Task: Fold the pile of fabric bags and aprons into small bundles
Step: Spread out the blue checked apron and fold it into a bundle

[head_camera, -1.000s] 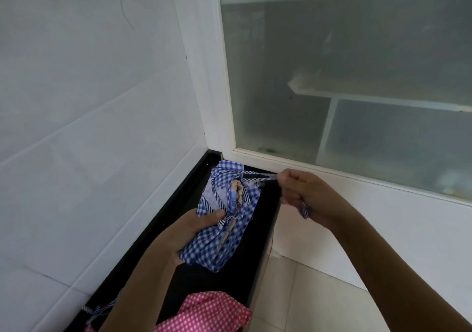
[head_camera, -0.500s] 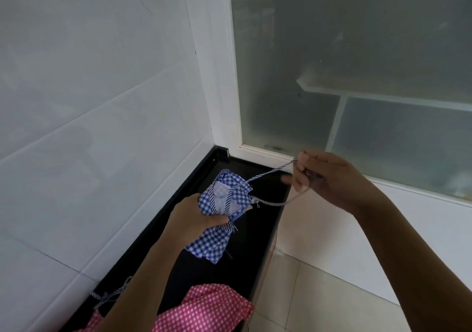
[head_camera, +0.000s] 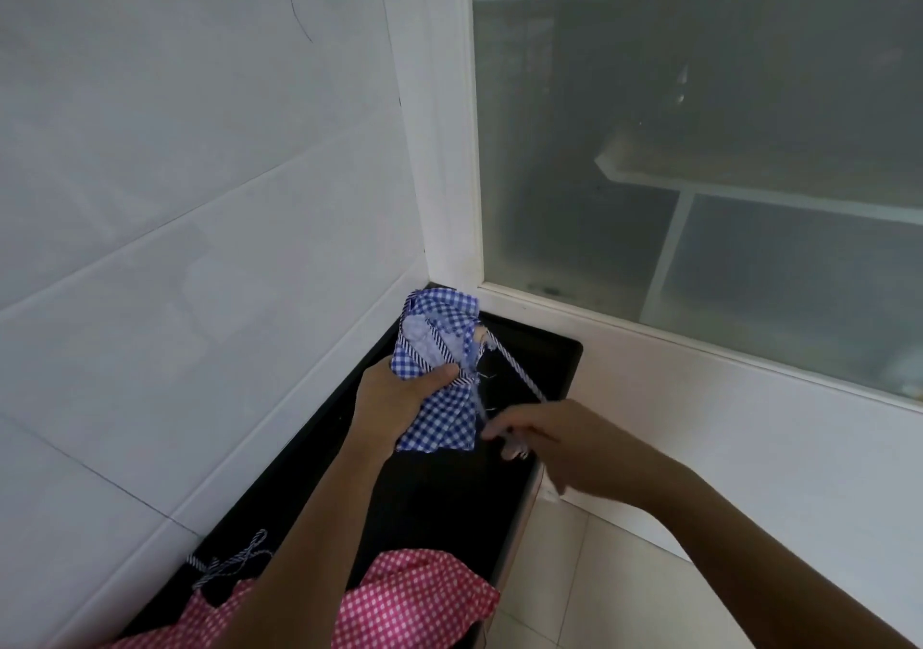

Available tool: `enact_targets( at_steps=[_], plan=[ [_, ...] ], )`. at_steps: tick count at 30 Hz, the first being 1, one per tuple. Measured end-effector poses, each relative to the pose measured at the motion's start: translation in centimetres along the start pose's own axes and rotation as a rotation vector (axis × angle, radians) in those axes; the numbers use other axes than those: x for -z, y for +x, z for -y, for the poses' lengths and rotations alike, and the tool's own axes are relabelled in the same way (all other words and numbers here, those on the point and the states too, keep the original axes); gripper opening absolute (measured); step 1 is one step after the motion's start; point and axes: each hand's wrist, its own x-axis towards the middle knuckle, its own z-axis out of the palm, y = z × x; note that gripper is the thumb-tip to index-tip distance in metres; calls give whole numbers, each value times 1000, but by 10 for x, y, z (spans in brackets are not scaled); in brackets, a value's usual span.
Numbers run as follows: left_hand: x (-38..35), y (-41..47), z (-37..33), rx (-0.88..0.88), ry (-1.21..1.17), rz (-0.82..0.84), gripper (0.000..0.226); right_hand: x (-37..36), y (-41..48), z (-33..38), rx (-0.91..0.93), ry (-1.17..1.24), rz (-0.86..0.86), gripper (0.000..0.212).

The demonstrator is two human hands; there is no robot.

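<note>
Blue-and-white checked fabric bundle | I'm gripping it upright in my left hand, fingers curled round its middle, over the black glossy ledge | my right hand, blurred, is pinching its striped blue-white cord just right of it | cord is slanting from bundle top down to that hand; winding crosswise looks next

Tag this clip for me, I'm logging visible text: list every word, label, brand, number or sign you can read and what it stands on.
None: no text can be read in this view.
The blue checked bundle in the left hand, the striped cord held in the right hand, the pink dotted fabric, black ledge, white tiles and frosted glass bear only pattern or plain surface.
</note>
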Motion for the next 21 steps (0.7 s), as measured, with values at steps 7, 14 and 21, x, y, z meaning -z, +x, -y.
enact_targets(
  at_steps=[7, 14, 21],
  plan=[
    [-2, -12, -3, 102, -405, 265, 28, 2, 11, -7, -196, 300, -291, 39],
    [7, -8, 2, 52, -390, 184, 22, 4, 9, -19, -227, 420, -349, 47],
    [11, -22, -3, 148, -273, 570, 46, 23, 12, -4, -45, 282, -332, 118]
  ],
)
